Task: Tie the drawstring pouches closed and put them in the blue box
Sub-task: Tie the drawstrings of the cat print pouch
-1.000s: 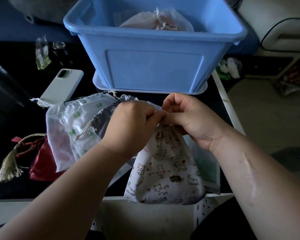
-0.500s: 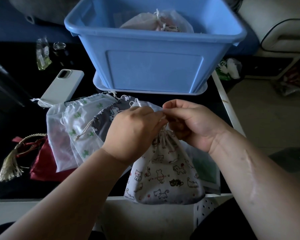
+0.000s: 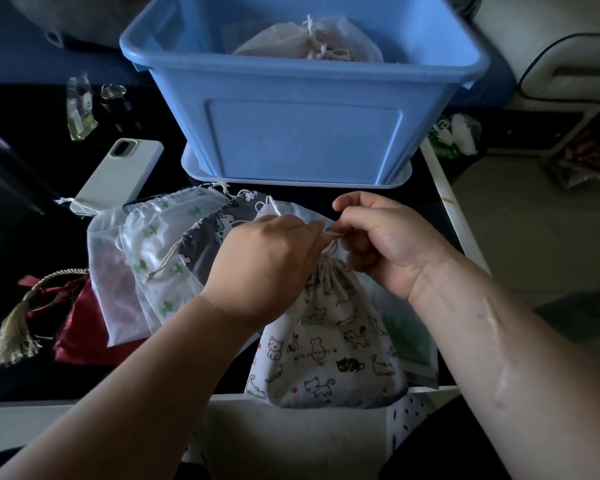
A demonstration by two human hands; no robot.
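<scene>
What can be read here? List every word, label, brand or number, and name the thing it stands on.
No text can be read in full.
Cat-print pouch: tiny red lettering among the cats, too small to read.
Small clear packet left of the blue box: a label, blurred.
Green and white bag on the floor: white marks, unreadable.
Phone: no brand shows.
</scene>
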